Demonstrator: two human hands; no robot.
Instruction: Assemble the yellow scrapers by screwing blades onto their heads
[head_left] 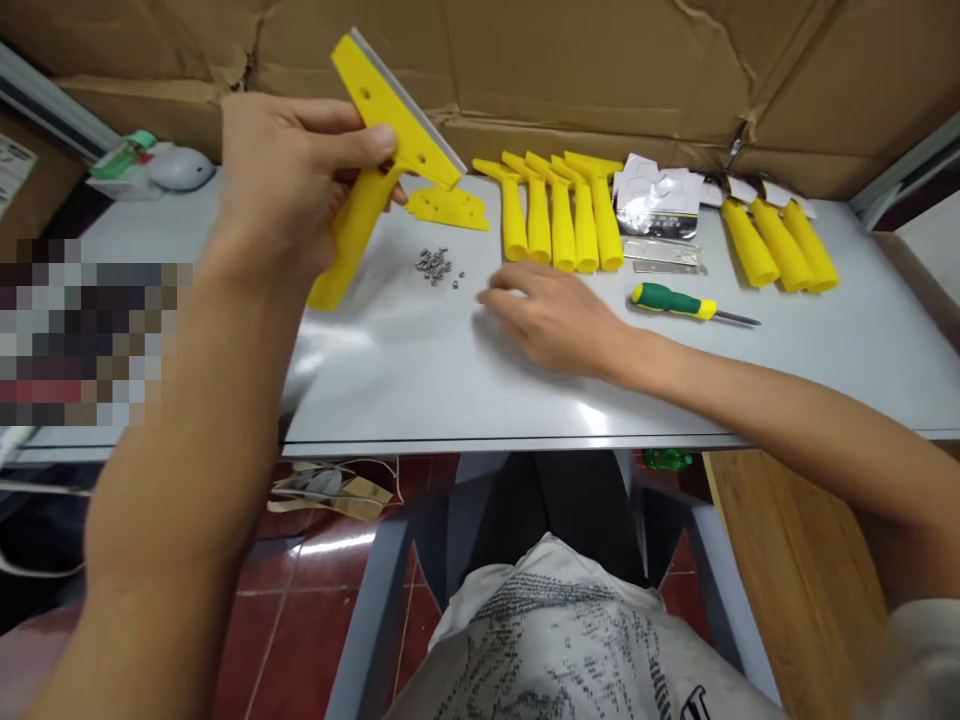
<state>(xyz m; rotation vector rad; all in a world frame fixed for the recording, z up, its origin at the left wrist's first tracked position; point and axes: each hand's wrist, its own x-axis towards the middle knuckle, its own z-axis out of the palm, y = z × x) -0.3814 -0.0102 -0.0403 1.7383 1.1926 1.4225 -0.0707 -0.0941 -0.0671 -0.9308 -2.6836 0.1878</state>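
My left hand (292, 170) grips a yellow scraper (390, 120), raised above the table, with a metal blade along its upper right edge and two holes in its head. Low over the tabletop, my right hand (555, 310) has its fingers bent and drawn together beside a small pile of screws (435, 265); whatever the fingertips hold is too small or hidden to make out. Loose yellow plates (448, 208) lie behind the screws. Right of them stands a row of several yellow scraper handles (561, 225). A green and yellow screwdriver (675, 301) rests beyond my right wrist.
Clear packets and cards (658, 200) and metal blades (664, 255) lie behind the screwdriver. Three scrapers (780, 245) lie at the right. A grey and green device (161, 168) sits back left. Cardboard (562, 70) walls the table's rear; its front edge (525, 443) is near my lap.
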